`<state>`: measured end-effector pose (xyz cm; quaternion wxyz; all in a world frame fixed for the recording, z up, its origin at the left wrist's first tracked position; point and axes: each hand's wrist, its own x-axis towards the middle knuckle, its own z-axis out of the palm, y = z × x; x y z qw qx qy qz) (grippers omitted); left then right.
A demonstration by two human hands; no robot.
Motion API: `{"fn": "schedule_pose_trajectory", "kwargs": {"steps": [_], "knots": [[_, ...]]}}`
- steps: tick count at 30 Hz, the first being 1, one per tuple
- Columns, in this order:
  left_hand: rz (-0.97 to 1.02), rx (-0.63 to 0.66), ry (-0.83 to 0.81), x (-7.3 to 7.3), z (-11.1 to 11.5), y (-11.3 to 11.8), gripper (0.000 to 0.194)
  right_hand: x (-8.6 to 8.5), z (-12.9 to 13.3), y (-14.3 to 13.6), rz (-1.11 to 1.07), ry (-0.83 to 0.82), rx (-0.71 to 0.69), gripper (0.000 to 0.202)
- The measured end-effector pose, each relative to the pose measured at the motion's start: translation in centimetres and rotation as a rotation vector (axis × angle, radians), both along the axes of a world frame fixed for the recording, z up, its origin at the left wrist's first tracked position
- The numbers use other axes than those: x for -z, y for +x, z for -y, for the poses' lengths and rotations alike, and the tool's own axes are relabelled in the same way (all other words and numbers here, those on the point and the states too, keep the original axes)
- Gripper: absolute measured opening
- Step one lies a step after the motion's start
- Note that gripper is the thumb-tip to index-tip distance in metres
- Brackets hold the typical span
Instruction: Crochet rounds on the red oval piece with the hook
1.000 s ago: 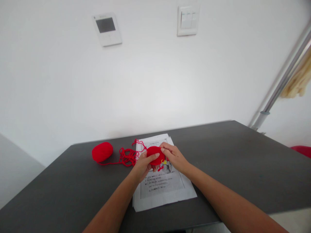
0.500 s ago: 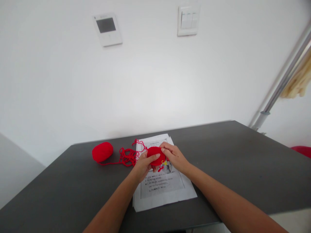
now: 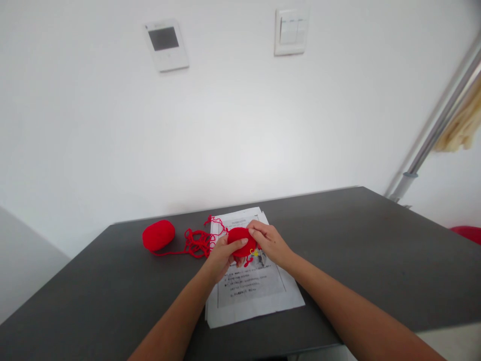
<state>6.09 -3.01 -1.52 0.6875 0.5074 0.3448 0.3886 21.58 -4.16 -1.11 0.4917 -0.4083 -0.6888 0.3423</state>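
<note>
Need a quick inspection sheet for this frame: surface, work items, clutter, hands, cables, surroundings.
Surface: dark grey table, matte, set against a white wall.
Work items: round red crocheted piece held over printed sheets; a small yellow marker hangs at its lower edge.
Clutter: red yarn ball to the left, loose yarn tangle trailing toward the piece.
Hands: left hand grips the piece from below; right hand pinches its right edge.
Cables: nothing seen.
Surroundings: wall panel with dark screen, light switch, slanted metal pole at right with pale fringe beside it.
</note>
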Motion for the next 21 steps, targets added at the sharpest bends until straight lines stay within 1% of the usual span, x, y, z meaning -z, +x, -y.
{"fn": "schedule_pose_trajectory", "kwargs": {"steps": [13, 17, 21], "knots": [[-0.029, -0.001, 0.013, 0.09, 0.05, 0.01, 0.023, 0.07, -0.04, -0.05, 0.012, -0.009, 0.0, 0.019], [-0.016, -0.056, 0.014, 0.11, 0.08, 0.11, 0.026, 0.05, -0.05, -0.11, -0.004, -0.028, 0.013, 0.019], [0.046, -0.137, 0.015, -0.04, 0.09, 0.3, 0.029, 0.0, -0.05, -0.32, -0.046, -0.056, 0.005, 0.019]]}}
